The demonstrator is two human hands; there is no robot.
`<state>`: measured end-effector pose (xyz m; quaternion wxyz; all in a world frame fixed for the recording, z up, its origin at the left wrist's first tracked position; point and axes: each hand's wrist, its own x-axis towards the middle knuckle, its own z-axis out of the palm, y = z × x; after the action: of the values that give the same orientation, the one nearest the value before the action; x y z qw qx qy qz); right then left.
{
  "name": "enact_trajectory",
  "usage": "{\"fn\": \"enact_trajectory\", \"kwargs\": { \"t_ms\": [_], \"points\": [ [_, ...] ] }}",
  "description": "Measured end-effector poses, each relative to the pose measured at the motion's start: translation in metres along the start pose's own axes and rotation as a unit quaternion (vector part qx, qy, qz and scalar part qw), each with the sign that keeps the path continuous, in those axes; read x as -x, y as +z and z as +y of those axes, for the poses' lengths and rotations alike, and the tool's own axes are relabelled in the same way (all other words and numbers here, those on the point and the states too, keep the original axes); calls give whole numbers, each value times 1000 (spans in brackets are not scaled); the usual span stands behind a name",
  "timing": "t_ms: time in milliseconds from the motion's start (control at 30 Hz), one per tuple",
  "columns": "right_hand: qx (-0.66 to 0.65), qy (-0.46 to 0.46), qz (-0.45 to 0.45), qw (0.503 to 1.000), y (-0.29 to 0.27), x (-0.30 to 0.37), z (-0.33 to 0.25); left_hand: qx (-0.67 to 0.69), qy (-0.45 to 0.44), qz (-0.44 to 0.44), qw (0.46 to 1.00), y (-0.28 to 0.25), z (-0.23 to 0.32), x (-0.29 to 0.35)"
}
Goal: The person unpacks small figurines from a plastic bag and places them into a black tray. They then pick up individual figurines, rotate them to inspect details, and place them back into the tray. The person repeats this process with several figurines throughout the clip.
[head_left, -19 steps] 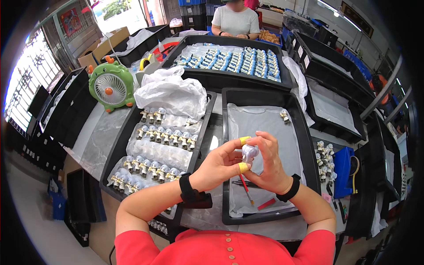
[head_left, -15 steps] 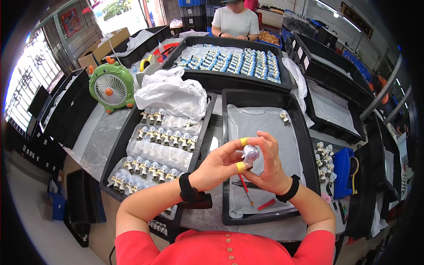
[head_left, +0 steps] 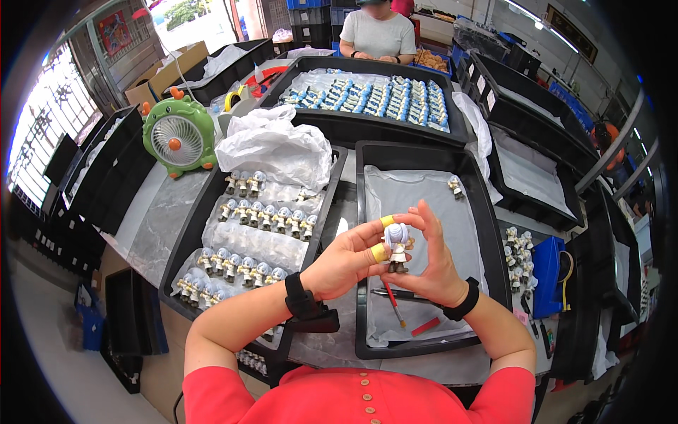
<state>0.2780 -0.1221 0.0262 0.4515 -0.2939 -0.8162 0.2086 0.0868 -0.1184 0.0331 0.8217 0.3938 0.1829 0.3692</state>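
A small figurine (head_left: pixel 399 247) with pale lilac hair, a white coat and dark boots stands upright between my two hands, over the lined black tray. My left hand (head_left: pixel 345 263) grips it from the left; yellow tape wraps its thumb and index finger. From the right, my right hand (head_left: pixel 439 267) closes on it with curved fingers. Beneath them, a red-handled brush (head_left: pixel 394 302) and a dark pen-like tool (head_left: pixel 404 293) lie on the white liner, with a red strip (head_left: pixel 426 326) beside them. One similar figurine (head_left: pixel 455 186) lies at the tray's far right.
A black tray (head_left: pixel 189 239) at left holds rows of similar figurines and crumpled white sheeting (head_left: pixel 279 145). A green fan (head_left: pixel 178 138) stands beyond. More figurines (head_left: pixel 519 258) lie right, beside a blue bin (head_left: pixel 549 277). Across the table, a person (head_left: pixel 378 35) sits behind a tray (head_left: pixel 367 121) of blue-and-white pieces.
The figurine has been turned from a tipped pose, head toward me, to upright with its boots showing. My fingers have shifted around it; both hands stay over the tray.
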Motion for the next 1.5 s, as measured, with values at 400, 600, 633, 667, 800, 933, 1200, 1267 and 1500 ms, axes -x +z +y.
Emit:
{"fn": "enact_trajectory", "kwargs": {
  "t_ms": [400,600,633,667,800,933,1200,1267,1500],
  "points": [
    [-100,81,-28,991,1,5,9,46,-14,-2,999,-9,-5,1],
    [-90,99,-39,990,2,7,9,58,-20,3,998,-10,-5,1],
    [-99,101,-36,989,2,7,9,60,-22,6,998,-10,-5,1],
    [-108,103,-32,988,3,6,8,64,-21,2,998,-10,-5,1],
    [-127,112,-29,985,3,6,6,77,-23,-11,997,-10,-5,1],
    [-104,103,-31,989,2,6,6,81,-23,-7,996,-7,-4,1],
    [-37,69,-24,997,-3,5,7,89,-22,43,995,-14,-9,1],
    [-34,75,-19,996,-2,5,7,86,-23,60,994,-14,-10,1],
    [15,41,5,999,-5,4,3,99,-26,85,991,-14,-11,1]
  ]
}}
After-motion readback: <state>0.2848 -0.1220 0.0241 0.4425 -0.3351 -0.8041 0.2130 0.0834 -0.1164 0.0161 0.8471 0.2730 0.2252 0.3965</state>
